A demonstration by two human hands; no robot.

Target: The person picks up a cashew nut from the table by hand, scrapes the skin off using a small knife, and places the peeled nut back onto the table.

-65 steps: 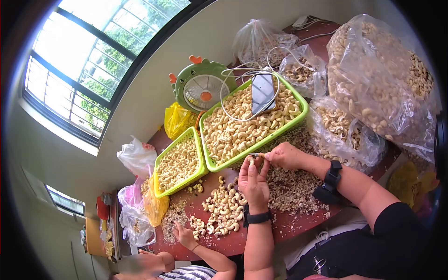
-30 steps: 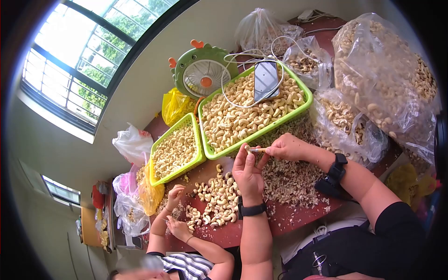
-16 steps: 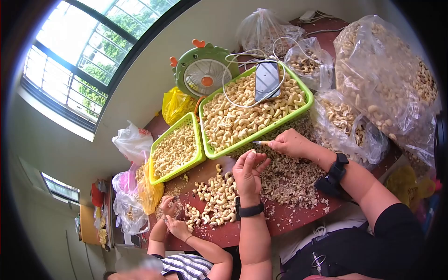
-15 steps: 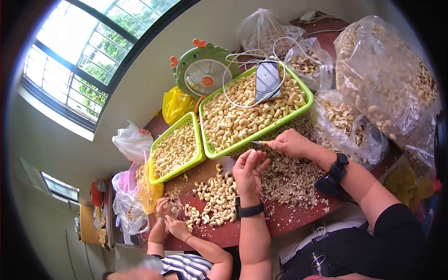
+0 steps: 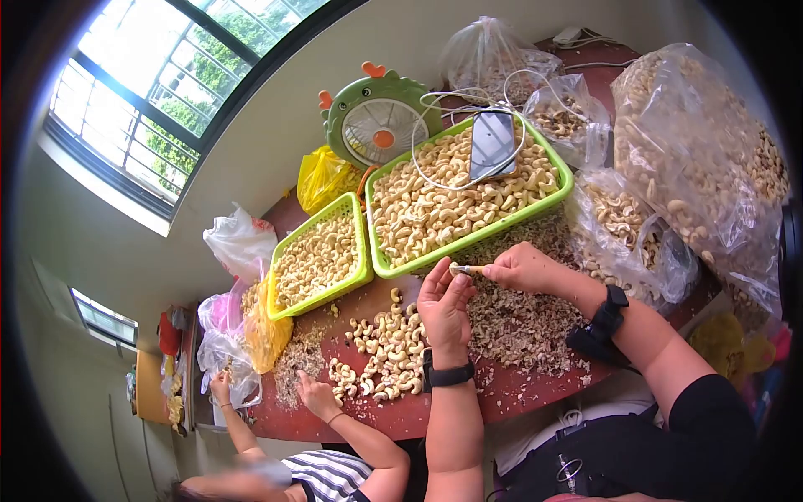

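My left hand (image 5: pixel 446 309), a black band on its wrist, is closed in a pinch on a small pale cashew (image 5: pixel 454 268) below the large green basket (image 5: pixel 393 270). From the right, my right hand (image 5: pixel 523 268) grips a small knife (image 5: pixel 470 269) with a light wooden handle, its tip at the cashew. Loose cashews (image 5: pixel 389 351) lie on the red table (image 5: pixel 335 427) left of my left wrist. Beneath my right forearm spreads a heap of brown shell scraps (image 5: pixel 523 330).
A smaller green basket (image 5: pixel 318 293) of cashews stands left of the large one, which holds a phone (image 5: pixel 492 144). A green fan (image 5: pixel 381 125) stands behind. Bags of cashews (image 5: pixel 694 151) crowd the right. A co-worker's hands (image 5: pixel 318 395) are at the lower left.
My left hand has risen slightly and the knife tip now meets the cashew in its fingers. The co-worker's hands have moved apart, one reaching left to the plastic bag. The view has shifted slightly.
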